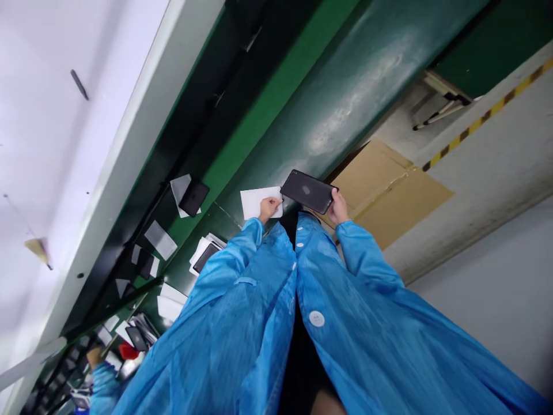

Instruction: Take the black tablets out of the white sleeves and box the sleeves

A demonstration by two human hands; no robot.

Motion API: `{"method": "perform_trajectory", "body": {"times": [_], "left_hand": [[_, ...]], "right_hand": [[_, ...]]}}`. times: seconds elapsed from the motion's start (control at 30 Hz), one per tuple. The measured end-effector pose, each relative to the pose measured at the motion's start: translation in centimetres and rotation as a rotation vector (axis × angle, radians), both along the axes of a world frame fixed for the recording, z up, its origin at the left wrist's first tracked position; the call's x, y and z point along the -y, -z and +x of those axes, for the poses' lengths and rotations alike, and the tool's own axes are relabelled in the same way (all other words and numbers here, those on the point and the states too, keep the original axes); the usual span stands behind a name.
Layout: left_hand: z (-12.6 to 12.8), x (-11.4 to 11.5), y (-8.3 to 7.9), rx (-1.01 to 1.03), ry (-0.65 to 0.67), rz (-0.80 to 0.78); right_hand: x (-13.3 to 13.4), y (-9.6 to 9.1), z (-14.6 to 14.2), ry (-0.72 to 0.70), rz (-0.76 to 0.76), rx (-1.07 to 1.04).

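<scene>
My right hand grips the right end of a dark tablet, thumb on its face. A small lighter mark shows in the middle of the tablet, which is tilted above the green bench edge. My left hand is closed in a pinch near the tablet's left end, over a white sheet lying on the bench. What its fingertips hold, if anything, is too small to make out.
The green bench runs diagonally. Dark devices lie with white sheets along a conveyor on the left. Another device rests on sheets by my left sleeve. Cardboard lies at right. A co-worker's sleeve appears lower left.
</scene>
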State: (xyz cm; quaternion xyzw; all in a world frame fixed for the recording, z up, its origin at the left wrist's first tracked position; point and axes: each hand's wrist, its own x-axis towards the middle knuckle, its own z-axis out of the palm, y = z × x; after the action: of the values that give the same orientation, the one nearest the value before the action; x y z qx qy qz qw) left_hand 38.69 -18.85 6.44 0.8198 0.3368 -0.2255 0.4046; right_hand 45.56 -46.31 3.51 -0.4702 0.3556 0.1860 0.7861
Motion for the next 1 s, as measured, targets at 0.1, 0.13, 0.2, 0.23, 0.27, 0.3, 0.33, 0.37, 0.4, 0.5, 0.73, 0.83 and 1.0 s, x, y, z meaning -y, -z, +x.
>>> {"method": "perform_trajectory", "body": {"times": [0.1,0.13,0.2,0.23,0.27,0.3,0.33,0.37,0.4,0.5,0.73,0.83,1.0], "left_hand": [[-0.2,0.2,0.2,0.032,-0.081,-0.069],[-0.2,0.3,0.2,0.039,-0.107,-0.084],[-0.2,0.5,0.4,0.046,-0.153,-0.107],[-0.2,0.6,0.5,0.047,-0.171,-0.117],[-0.2,0.7,0.5,0.047,-0.187,-0.124],[-0.2,0.8,0.6,0.048,-0.2,-0.129],[-0.1,0.9,0.7,0.049,-0.21,-0.131],[-0.1,1.1,0.8,0.05,-0.218,-0.131],[0.0,1.2,0.8,0.052,-0.224,-0.129],[0.2,1.9,0.8,0.069,-0.24,-0.105],[1.0,3.2,-0.5,0.161,-0.28,-0.026],[0.8,3.5,-1.7,0.199,-0.242,-0.042],[-0.6,4.8,-3.9,0.269,-0.153,-0.094]], "right_hand": [[-0.5,-0.6,0.1,-0.024,-0.085,0.058],[-0.7,-0.9,0.1,-0.037,-0.115,0.082],[-0.9,-1.4,0.2,-0.075,-0.167,0.129],[-0.9,-1.8,0.2,-0.096,-0.189,0.152],[-0.9,-2.1,0.3,-0.118,-0.208,0.177],[-0.9,-2.4,0.4,-0.137,-0.224,0.201],[-1.0,-2.7,0.5,-0.154,-0.241,0.224],[-1.0,-3.1,0.7,-0.172,-0.257,0.243],[-1.0,-3.4,0.8,-0.194,-0.274,0.259],[-1.0,-4.3,1.1,-0.292,-0.337,0.283],[-0.8,-5.3,1.1,-0.557,-0.486,0.387],[-1.3,-5.5,1.4,-0.671,-0.457,0.386],[-4.0,-5.2,1.1,-0.822,-0.393,0.343]]}}
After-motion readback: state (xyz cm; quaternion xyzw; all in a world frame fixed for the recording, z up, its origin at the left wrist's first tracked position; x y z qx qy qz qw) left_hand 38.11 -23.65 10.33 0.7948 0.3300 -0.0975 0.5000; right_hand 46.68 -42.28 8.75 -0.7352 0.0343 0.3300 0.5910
